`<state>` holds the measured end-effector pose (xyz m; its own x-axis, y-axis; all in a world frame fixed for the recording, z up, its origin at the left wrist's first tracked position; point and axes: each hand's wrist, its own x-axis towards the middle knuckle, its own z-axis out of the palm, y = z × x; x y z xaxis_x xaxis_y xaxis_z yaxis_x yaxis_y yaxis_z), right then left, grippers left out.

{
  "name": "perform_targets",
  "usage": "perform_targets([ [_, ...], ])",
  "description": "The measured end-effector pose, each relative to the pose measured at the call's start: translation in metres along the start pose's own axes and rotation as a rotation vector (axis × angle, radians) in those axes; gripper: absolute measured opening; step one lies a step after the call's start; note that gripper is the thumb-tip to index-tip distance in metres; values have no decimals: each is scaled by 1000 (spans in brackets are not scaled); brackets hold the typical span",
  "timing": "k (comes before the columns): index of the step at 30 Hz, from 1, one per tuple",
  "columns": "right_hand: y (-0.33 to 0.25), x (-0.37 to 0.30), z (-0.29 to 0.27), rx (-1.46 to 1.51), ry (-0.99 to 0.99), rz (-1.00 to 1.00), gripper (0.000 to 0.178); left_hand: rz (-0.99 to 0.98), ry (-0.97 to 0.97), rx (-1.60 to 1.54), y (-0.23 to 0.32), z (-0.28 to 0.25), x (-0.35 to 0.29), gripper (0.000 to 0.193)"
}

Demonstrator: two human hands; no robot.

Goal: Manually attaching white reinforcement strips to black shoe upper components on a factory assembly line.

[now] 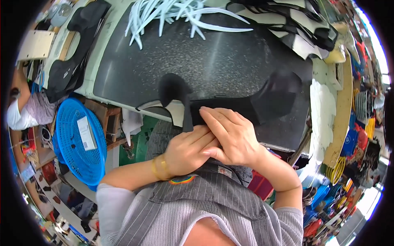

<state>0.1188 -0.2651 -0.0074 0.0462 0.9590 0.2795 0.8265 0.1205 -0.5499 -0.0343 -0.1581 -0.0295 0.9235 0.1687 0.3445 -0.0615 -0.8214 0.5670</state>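
Bench [209,61]: dark speckled slab top on a pale green base; crosswise before the person.

Long black fabric piece with cream-white backing [225,105]: at the near edge of the bench, in front of the person's torso. Long axis left to right, the right part angled slightly away from the person. Broad rounded end points right; narrower left end curls up in a dark rounded lobe, with cream backing showing beneath. Near edge of the middle hidden by the hands.

Pile of black-and-white shaped pieces [293,24]: far right corner of the bench, overlapping, well apart from the long piece.

Heap of pale blue, tapering strips [164,16]: far edge, centre to left; some tips point toward the person. Bare slab between heap and long piece.

Stack of black curved pieces [78,53]: left of the slab.

Round blue plastic basket [65,139]: left, beside the bench, tilted.

Crumpled white sheet [321,123]: right of the slab.

Right hand [234,135]: flat, over the left fingers; own fingers extended, nearly together, thumb apart.

Left hand [186,149]: fingers together, tips covered; cannot tell whether they grip the fabric.

White rectangular box [86,133]: inside the basket.
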Motion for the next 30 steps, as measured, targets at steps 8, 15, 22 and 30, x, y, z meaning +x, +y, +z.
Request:
perform_targets([
  [8, -33, 21, 37, -551, 106, 37, 65, 17, 270, 76, -62, -59, -5, 43],
  [15, -29, 36, 33, -501, 136, 175, 40, -141, 493, -317, -64, -23, -19, 65],
  [22, -24, 54, 12, -309, 110, 314, 19, -329, 372, -190, -61, -34, -2, 35],
  [30, -21, 55, 16, -336, 116, 318, 19, -332, 311, -246, -58, -37, 5, 14],
])
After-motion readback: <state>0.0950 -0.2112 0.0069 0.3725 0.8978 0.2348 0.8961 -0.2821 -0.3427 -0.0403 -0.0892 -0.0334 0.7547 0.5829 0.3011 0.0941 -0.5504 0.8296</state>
